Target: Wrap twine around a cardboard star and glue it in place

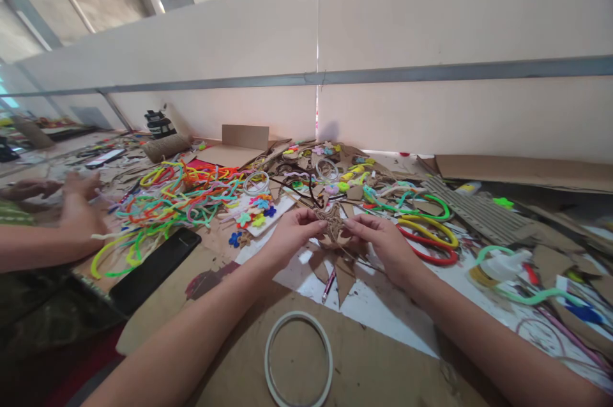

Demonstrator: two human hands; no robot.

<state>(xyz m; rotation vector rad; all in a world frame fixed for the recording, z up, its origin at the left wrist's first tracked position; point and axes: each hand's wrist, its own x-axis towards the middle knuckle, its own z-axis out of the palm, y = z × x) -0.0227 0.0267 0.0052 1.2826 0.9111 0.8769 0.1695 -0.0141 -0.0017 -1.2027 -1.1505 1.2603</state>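
Note:
Between my two hands is a small brown piece (334, 223) that looks like coiled twine or cut cardboard; its exact kind is hard to make out. My left hand (295, 232) pinches its left edge, thumb and fingers together. On the opposite edge my right hand (376, 236) closes in a similar pinch. Just under the hands lie pointed cardboard pieces (345, 276) and a pink pencil (329, 285) on white paper (378, 317). Nearer to me, a roll of tape (271, 362) lies flat on a cardboard sheet (368, 368).
Colourful pipe cleaners (177, 196) pile up at the left, beside a black phone (156, 269). Another person's hands (81, 193) work at the far left. A glue bottle (502, 266) and cardboard scraps (555, 260) lie right. A white partition (431, 113) stands behind.

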